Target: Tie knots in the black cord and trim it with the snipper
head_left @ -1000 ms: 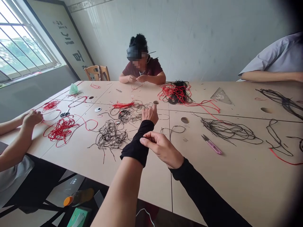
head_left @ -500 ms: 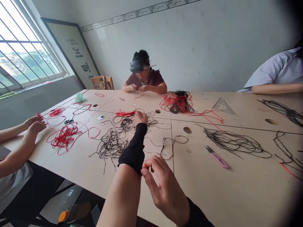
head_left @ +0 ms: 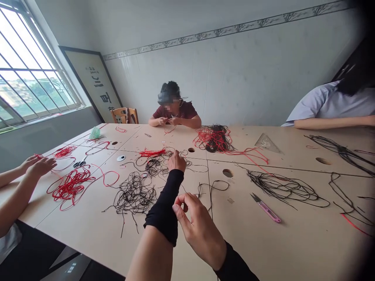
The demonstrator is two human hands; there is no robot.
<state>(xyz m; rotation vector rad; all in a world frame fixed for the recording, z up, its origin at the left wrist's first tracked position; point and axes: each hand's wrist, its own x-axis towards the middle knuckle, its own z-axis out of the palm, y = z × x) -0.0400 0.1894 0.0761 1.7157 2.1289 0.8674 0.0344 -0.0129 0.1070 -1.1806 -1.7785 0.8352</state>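
Observation:
My left hand (head_left: 176, 161) stretches far forward in a black sleeve, over thin black cords at the table's middle. Its fingers look bent in; whatever they hold is hidden. A small bundle of red cords (head_left: 152, 152) lies just left of it. Nearer me is a tangled heap of black cord (head_left: 134, 194). My right hand (head_left: 199, 226) hovers beside my left forearm, thumb and forefinger tips close together in a pinch. I cannot make out anything between them. To its right lie pink-handled thread snips (head_left: 266, 208) and a loose black cord (head_left: 215, 187).
Coils of black cord (head_left: 288, 187) lie on the right. A red and black pile (head_left: 215, 139) and a clear set square (head_left: 268, 143) lie farther back. At left, a co-worker's hands (head_left: 41, 166) are near red cord (head_left: 72, 185) and black scissors (head_left: 79, 164). The table has round holes (head_left: 227, 173).
The view has tilted up and shifted slightly. My left hand has turned a little, its forefinger now higher at the top. My right hand keeps its pinched shape.

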